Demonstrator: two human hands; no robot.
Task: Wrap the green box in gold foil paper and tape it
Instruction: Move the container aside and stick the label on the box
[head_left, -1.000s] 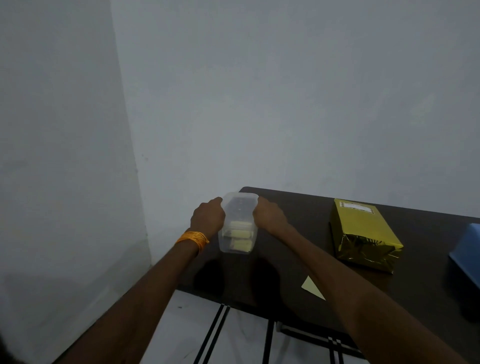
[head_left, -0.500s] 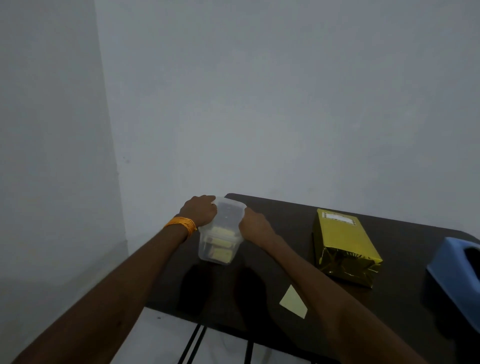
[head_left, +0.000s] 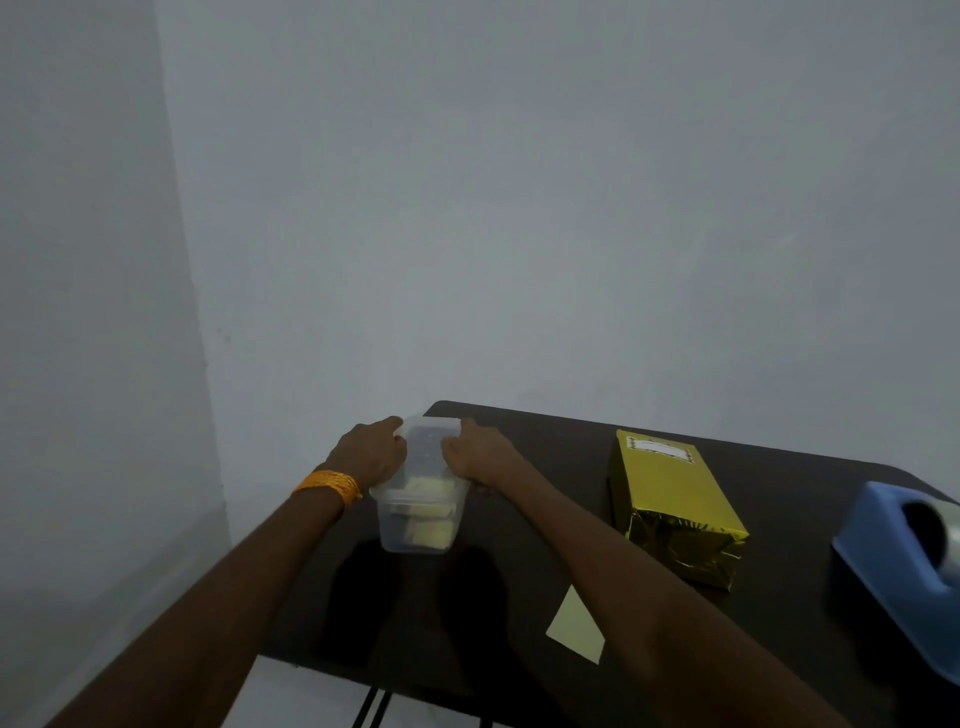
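Gold-wrapped box (head_left: 675, 512) lies flat on a dark table (head_left: 545, 441), its foil creased and folded shut at the near end and a small framed label (head_left: 660, 449) on the far end of its top face. The table stands in a corner where two bare pale grey walls (head_left: 519, 208) meet; thin black legs (head_left: 371, 706) show under its near edge.

The box is to the right of the right hand (head_left: 478, 457), apart from it and touched by neither hand. The left hand (head_left: 371, 457), with an orange band (head_left: 330, 484) at the wrist, and the right hand grip opposite sides of a clear container (head_left: 418, 499) near the table's left end, fingers curled at its lid. Pale yellowish pieces show inside it.

A yellow paper slip (head_left: 574, 626) lies beside the right forearm, and a blue tape dispenser (head_left: 904, 577) sits right of the box.
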